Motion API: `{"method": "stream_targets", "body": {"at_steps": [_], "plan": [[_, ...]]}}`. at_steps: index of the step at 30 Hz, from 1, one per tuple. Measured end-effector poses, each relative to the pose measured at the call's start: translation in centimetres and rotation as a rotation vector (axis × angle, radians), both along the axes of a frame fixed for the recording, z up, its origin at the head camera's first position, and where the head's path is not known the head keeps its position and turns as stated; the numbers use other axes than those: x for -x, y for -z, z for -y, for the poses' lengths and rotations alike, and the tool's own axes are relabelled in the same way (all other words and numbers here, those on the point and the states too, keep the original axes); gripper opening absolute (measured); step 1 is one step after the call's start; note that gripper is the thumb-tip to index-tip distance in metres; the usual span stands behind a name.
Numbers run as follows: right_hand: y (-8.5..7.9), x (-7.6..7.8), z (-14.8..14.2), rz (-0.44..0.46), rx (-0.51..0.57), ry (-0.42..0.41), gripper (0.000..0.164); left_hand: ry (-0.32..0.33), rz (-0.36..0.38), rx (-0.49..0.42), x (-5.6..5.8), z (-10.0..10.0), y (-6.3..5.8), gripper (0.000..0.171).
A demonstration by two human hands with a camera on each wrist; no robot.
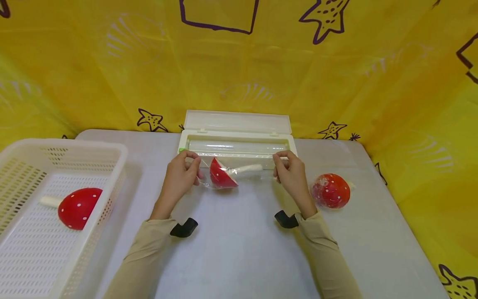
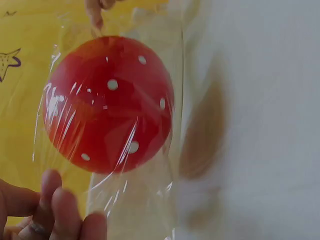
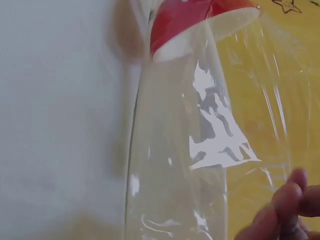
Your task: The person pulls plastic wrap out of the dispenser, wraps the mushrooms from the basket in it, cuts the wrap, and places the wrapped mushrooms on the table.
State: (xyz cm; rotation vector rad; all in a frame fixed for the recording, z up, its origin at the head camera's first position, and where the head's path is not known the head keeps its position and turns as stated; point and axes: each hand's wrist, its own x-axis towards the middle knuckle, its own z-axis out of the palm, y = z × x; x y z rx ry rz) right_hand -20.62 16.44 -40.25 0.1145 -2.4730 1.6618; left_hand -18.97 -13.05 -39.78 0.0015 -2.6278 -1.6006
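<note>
In the head view, my left hand (image 1: 179,174) and right hand (image 1: 293,174) pinch the two ends of a sheet of clear cling film (image 3: 215,132). Between them is a toy mushroom with a white-dotted red cap (image 1: 221,176) and a pale stem (image 1: 249,168). Film covers the cap (image 2: 107,105) in the left wrist view and stretches along the stem side in the right wrist view. The mushroom's cap is near my left hand, its stem pointing toward my right. Behind my hands stands a white cling film dispenser (image 1: 237,161), lid up, with a film roll (image 1: 237,145) inside.
At the left, a white plastic basket (image 1: 121,160) holds another red mushroom (image 1: 79,207). A film-wrapped mushroom (image 1: 331,191) lies on the white table (image 1: 231,257) beyond my right wrist. Yellow patterned cloth (image 1: 239,74) hangs behind the table and along its right side.
</note>
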Motion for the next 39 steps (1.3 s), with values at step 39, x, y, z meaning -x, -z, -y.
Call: {"method": "stream_targets", "body": {"at_steps": [39], "plan": [[3.0,-0.1,1.9,-0.111,-0.465,-0.465,0.048,0.209,0.038,0.154,-0.4,-1.9,1.3,0.043]]}}
